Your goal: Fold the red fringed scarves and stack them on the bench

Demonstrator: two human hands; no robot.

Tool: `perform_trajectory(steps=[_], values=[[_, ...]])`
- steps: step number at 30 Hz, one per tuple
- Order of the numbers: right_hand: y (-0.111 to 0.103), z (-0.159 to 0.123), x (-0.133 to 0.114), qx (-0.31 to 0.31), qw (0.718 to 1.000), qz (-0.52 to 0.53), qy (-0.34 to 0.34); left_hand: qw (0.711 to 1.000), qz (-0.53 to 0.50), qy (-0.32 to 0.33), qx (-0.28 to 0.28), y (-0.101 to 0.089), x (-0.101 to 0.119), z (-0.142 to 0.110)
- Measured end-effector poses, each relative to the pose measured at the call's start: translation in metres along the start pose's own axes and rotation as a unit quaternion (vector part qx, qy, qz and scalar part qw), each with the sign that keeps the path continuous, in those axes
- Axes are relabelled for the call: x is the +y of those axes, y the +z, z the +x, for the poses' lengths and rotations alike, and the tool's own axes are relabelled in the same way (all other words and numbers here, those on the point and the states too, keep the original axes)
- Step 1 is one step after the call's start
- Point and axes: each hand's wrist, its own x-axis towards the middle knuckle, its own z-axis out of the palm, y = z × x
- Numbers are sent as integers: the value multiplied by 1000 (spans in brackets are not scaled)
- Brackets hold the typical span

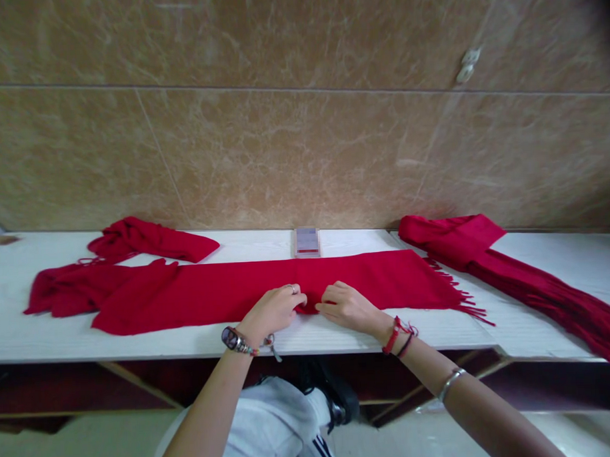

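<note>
A long red scarf (227, 291) lies flat along the white table (139, 341), its fringe at the right end. My left hand (272, 311) and my right hand (348, 305) sit side by side at the middle of the scarf's near edge. Both hands have their fingers pinched closed on that edge of the cloth. The left wrist wears a watch, the right wrist red cords and a metal bangle.
A second red scarf (150, 239) lies bunched at the back left. A third red scarf (527, 281) stretches along the right side, fringe hanging over the edge. A small box (306, 242) stands against the brown tiled wall (302, 135).
</note>
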Motion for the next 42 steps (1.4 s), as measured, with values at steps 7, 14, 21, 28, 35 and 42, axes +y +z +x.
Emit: perform_trajectory(steps=[7, 14, 21, 28, 35, 42], values=[[2, 3, -3, 13, 1000, -16, -7, 1000, 29, 5, 8, 4, -2, 3], [9, 3, -3, 5, 1000, -23, 7, 1000, -3, 3, 11, 1, -2, 3], [11, 3, -4, 18, 1000, 0, 18, 1000, -11, -6, 7, -1, -2, 2], [12, 12, -10, 10, 1000, -25, 15, 1000, -2, -5, 7, 0, -6, 2], [14, 12, -10, -8, 999, -5, 43, 1000, -21, -7, -5, -4, -5, 1], [10, 10, -15, -35, 998, 21, 47, 994, -102, -38, 5, -4, -12, -5]])
